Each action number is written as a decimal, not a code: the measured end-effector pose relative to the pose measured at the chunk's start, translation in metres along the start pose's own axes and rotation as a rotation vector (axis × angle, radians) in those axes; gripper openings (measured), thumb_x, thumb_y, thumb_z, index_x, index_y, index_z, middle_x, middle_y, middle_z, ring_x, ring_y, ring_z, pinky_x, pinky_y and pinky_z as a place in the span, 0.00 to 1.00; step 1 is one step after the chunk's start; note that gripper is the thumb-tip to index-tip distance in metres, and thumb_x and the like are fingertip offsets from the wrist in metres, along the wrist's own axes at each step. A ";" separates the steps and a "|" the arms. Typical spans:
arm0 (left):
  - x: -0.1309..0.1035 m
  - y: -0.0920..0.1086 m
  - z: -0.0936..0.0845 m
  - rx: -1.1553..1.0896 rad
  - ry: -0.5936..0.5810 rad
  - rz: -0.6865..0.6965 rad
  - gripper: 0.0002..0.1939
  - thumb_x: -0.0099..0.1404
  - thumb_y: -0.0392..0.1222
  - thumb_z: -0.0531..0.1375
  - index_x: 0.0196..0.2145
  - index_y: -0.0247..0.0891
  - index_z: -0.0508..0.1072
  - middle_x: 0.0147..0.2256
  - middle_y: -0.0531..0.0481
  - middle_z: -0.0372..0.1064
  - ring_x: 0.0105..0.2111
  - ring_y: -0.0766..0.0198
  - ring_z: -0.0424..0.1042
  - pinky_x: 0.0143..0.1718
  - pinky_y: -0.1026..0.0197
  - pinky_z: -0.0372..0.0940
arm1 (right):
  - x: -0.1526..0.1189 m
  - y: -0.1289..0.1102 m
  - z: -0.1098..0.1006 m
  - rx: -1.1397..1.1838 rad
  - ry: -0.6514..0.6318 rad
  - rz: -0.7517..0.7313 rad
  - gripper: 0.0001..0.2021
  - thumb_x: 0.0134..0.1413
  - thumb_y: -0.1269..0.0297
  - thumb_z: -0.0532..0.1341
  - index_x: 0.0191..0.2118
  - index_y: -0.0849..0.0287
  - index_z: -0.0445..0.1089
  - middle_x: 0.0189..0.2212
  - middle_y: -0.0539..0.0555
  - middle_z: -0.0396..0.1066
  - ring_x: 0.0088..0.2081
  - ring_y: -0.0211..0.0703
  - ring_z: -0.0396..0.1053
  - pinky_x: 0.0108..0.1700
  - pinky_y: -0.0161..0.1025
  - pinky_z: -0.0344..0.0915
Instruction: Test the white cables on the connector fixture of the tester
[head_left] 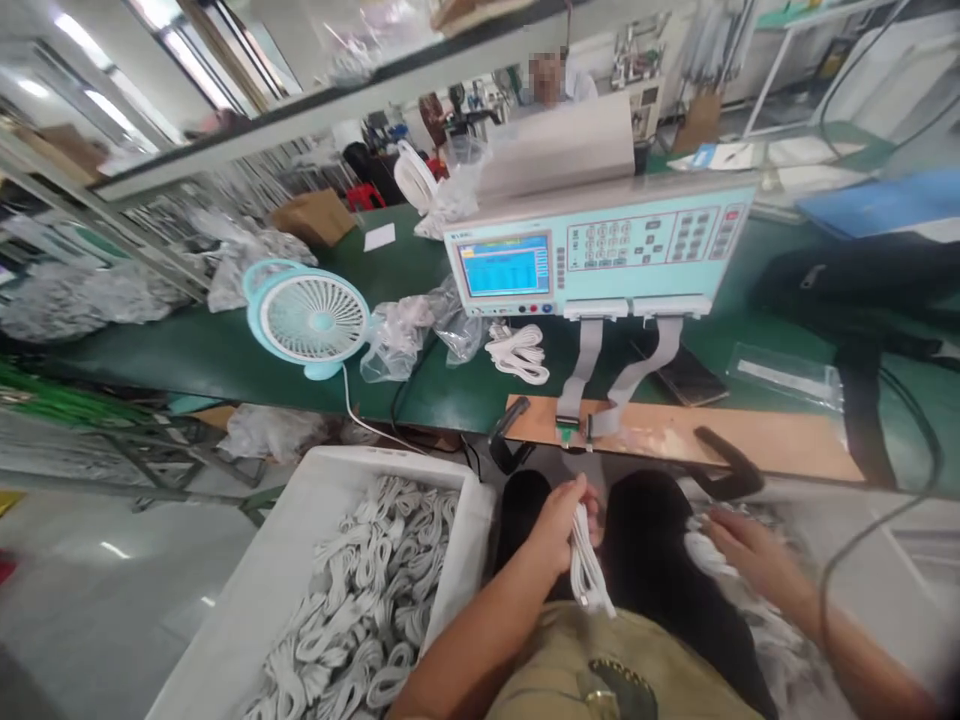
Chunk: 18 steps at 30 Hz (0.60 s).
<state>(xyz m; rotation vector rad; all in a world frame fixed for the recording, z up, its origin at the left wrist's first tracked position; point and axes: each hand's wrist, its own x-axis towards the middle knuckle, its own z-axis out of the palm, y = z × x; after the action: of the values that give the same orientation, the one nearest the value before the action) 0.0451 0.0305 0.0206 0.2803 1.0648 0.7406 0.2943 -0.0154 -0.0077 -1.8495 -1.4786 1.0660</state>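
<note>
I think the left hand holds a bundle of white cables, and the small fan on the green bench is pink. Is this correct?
Not quite. The left hand does hold the bundle of white cables, but the fan on the green bench is light blue, as the head view shows.

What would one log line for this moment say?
left hand: holds cable bundle | right hand: on cables | bin: coiled cables | tester: screen lit

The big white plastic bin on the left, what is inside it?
The white plastic bin holds a heap of coiled white cables, bundled and piled loosely. The bin's floor and any lower layers are covered by the top cables, and the person's left forearm hides its near corner.
</note>
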 end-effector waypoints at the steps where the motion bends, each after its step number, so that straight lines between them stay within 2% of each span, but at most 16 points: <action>1: 0.003 -0.001 -0.001 -0.052 -0.005 -0.040 0.21 0.50 0.58 0.63 0.26 0.36 0.66 0.18 0.58 0.58 0.14 0.73 0.55 0.15 0.69 0.49 | -0.004 0.020 -0.013 -0.209 0.085 -0.018 0.16 0.45 0.49 0.58 0.20 0.56 0.66 0.18 0.55 0.63 0.22 0.47 0.62 0.26 0.42 0.58; 2: 0.006 -0.002 -0.002 -0.089 -0.018 -0.077 0.21 0.50 0.57 0.63 0.25 0.35 0.65 0.17 0.58 0.57 0.14 0.73 0.55 0.15 0.69 0.48 | -0.010 0.033 -0.020 -0.354 0.168 -0.062 0.15 0.46 0.51 0.57 0.24 0.57 0.69 0.22 0.59 0.66 0.24 0.49 0.64 0.27 0.43 0.59; 3: 0.009 -0.003 -0.002 -0.116 -0.035 -0.112 0.20 0.51 0.57 0.63 0.25 0.35 0.64 0.16 0.59 0.55 0.14 0.73 0.55 0.15 0.70 0.47 | -0.017 0.038 -0.023 -0.440 0.186 -0.131 0.14 0.48 0.53 0.57 0.29 0.58 0.71 0.26 0.61 0.67 0.26 0.50 0.65 0.28 0.44 0.60; 4: 0.013 -0.004 -0.001 -0.134 -0.053 -0.147 0.20 0.52 0.56 0.62 0.24 0.36 0.63 0.16 0.59 0.54 0.14 0.73 0.54 0.15 0.70 0.46 | -0.024 0.035 -0.020 -0.464 0.151 -0.225 0.13 0.51 0.55 0.56 0.35 0.59 0.72 0.31 0.61 0.68 0.29 0.50 0.67 0.30 0.43 0.62; 5: 0.016 -0.005 0.002 -0.143 -0.076 -0.181 0.20 0.53 0.56 0.62 0.24 0.36 0.63 0.16 0.60 0.53 0.14 0.74 0.53 0.15 0.70 0.45 | -0.031 0.025 -0.013 -0.432 0.065 -0.338 0.13 0.53 0.58 0.55 0.41 0.57 0.71 0.35 0.61 0.69 0.32 0.49 0.67 0.32 0.43 0.63; 7: 0.021 -0.009 0.008 -0.145 -0.128 -0.245 0.19 0.55 0.55 0.60 0.24 0.36 0.62 0.16 0.60 0.52 0.14 0.74 0.52 0.16 0.70 0.43 | -0.042 -0.010 0.009 -0.317 -0.132 -0.563 0.15 0.57 0.64 0.54 0.50 0.54 0.67 0.40 0.58 0.68 0.38 0.46 0.67 0.39 0.41 0.64; 9: 0.024 -0.013 0.015 -0.123 -0.170 -0.281 0.18 0.56 0.54 0.59 0.25 0.36 0.62 0.16 0.60 0.52 0.14 0.73 0.51 0.17 0.70 0.42 | -0.045 -0.050 0.028 -0.247 -0.232 -0.746 0.16 0.57 0.67 0.56 0.52 0.51 0.66 0.41 0.57 0.68 0.40 0.46 0.65 0.42 0.41 0.63; 11: 0.025 -0.018 0.020 -0.068 -0.189 -0.275 0.18 0.56 0.56 0.59 0.25 0.37 0.63 0.16 0.59 0.53 0.15 0.73 0.51 0.18 0.69 0.44 | -0.043 -0.081 0.037 -0.198 -0.282 -0.848 0.14 0.57 0.68 0.56 0.48 0.51 0.68 0.41 0.57 0.68 0.39 0.46 0.63 0.42 0.42 0.62; 12: 0.024 -0.019 0.021 -0.017 -0.179 -0.240 0.19 0.55 0.57 0.59 0.25 0.37 0.63 0.17 0.58 0.54 0.16 0.72 0.52 0.19 0.68 0.46 | -0.040 -0.091 0.040 -0.170 -0.305 -0.873 0.12 0.58 0.68 0.56 0.46 0.52 0.69 0.40 0.57 0.68 0.39 0.46 0.63 0.42 0.42 0.61; 14: 0.019 -0.020 0.019 0.137 -0.124 -0.079 0.21 0.54 0.59 0.59 0.26 0.36 0.66 0.19 0.56 0.58 0.19 0.70 0.56 0.22 0.66 0.51 | -0.035 -0.102 0.042 -0.078 -0.340 -0.877 0.09 0.59 0.68 0.55 0.44 0.54 0.69 0.38 0.56 0.68 0.39 0.45 0.62 0.43 0.42 0.61; 16: 0.009 -0.016 0.015 0.319 -0.032 0.162 0.20 0.54 0.58 0.59 0.29 0.35 0.68 0.24 0.53 0.63 0.25 0.68 0.61 0.27 0.66 0.55 | -0.029 -0.104 0.046 0.040 -0.340 -0.802 0.08 0.60 0.67 0.53 0.40 0.56 0.68 0.35 0.55 0.67 0.38 0.44 0.62 0.43 0.40 0.61; 18: -0.006 -0.008 0.007 0.450 0.044 0.404 0.17 0.57 0.54 0.58 0.31 0.35 0.70 0.28 0.52 0.64 0.30 0.67 0.62 0.32 0.66 0.57 | -0.022 -0.103 0.053 0.133 -0.293 -0.692 0.08 0.62 0.65 0.51 0.35 0.57 0.66 0.30 0.53 0.65 0.33 0.42 0.61 0.38 0.37 0.61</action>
<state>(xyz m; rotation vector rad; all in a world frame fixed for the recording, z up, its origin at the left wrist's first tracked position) 0.0528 0.0220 0.0240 0.8870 1.2273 0.8605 0.1922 -0.0143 0.0519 -0.9779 -1.9524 1.0612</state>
